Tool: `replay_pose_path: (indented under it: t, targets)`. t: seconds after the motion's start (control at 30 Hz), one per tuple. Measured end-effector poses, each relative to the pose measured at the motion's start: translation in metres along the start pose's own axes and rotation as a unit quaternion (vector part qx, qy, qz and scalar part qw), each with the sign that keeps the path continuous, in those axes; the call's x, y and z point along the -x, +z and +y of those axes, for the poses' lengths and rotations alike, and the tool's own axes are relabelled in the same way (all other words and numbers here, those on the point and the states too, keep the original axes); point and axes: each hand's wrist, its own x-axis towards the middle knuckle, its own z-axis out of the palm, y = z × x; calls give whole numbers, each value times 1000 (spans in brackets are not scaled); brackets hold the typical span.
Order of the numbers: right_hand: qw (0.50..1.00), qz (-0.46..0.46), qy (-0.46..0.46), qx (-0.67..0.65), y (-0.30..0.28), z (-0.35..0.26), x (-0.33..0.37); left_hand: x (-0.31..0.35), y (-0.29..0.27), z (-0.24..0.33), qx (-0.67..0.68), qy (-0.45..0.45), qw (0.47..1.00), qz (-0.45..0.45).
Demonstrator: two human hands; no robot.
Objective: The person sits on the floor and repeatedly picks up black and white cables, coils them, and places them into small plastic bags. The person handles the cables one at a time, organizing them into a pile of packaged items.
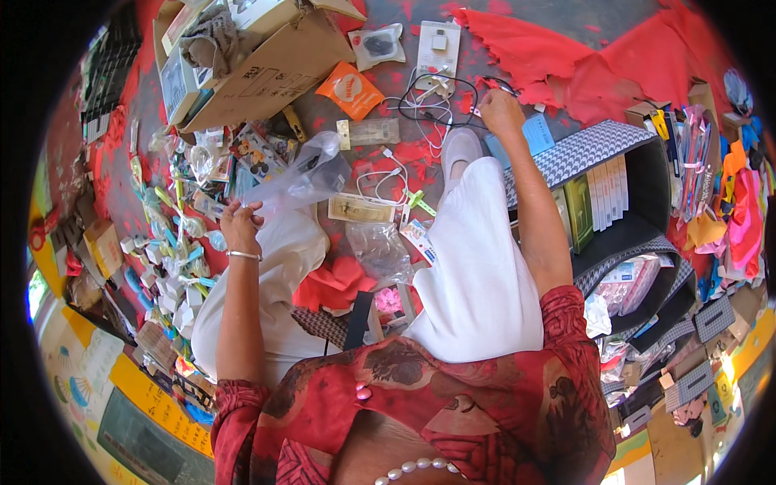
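Head view: the left hand (241, 226) grips a clear plastic bag (307, 174) above the cluttered floor (388, 105); the right hand (499, 109) pinches a black cable (436, 101) farther out

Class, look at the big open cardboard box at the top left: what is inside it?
Inside the cardboard box lie a crumpled grey-brown cloth and small white packaged boxes. Whatever sits deeper is covered by these and the flaps.
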Motion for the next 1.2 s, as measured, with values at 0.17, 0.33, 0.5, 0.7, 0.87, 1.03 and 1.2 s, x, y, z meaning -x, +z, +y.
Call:
replay_pose_path:
  t: [0.17, 0.33, 0.5, 0.7, 0.87, 1.03, 1.2]
  targets:
    - [984, -68, -152, 68, 38, -16, 13, -8, -6, -20, 10, -91, 996, -12]
    - [957, -25, -217, 193, 73, -16, 18, 3, 6, -29, -51, -30, 998, -30]
    - [938, -20, -301, 171, 57, -22, 17, 6, 12, -30, -19, -84, 996, -9]
    - [863, -145, -307, -375, -16, -104, 63, -5, 6, -39, -33, -71, 997, -29]
    - [784, -183, -384, -452, -66, -140, 81, -9, 2, -44, -109, -52, 991, -61]
    - [796, 10, -179, -578, -99, -115, 58, -12, -3, -49, -180, -32, 979, -87]
    - [613, 64, -106, -780, -132, -55, 36, -18, -7, -55, -160, -24, 983, -90]
